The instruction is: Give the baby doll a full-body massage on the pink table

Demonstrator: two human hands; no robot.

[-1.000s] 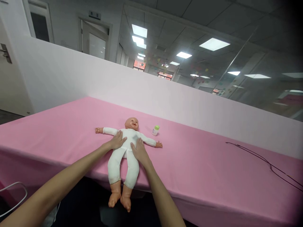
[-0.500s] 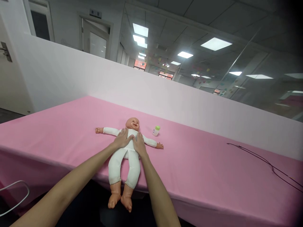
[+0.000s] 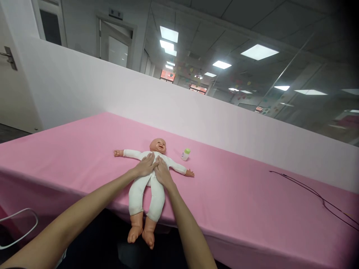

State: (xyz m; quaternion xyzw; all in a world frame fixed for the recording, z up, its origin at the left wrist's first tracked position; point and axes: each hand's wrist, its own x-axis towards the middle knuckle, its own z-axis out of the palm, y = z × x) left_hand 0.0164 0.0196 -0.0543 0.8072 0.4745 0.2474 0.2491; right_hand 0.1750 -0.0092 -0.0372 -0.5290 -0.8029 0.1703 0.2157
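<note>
A baby doll (image 3: 148, 188) with a white cloth body lies on its back, arms spread, its head toward the wall and its feet over the table's near edge. My left hand (image 3: 146, 165) rests flat on the doll's chest, fingers stretched toward its neck. Beside it, my right hand (image 3: 163, 172) lies flat on the other side of the chest, fingers stretched out. The two hands meet near the middle of the torso. Right of the doll's head stands a small clear bottle (image 3: 185, 154) with a green cap.
A pink cloth (image 3: 238, 201) covers the table. Thin black cables (image 3: 311, 189) lie at the right. A white low wall (image 3: 196, 116) with glass above runs behind the table. A white cable (image 3: 30, 224) loops at the lower left, below a door (image 3: 17, 93).
Both hands have slid inward toward the middle of the doll's chest and now sit closer together. The view has shifted slightly; the doll and bottle stay in place.
</note>
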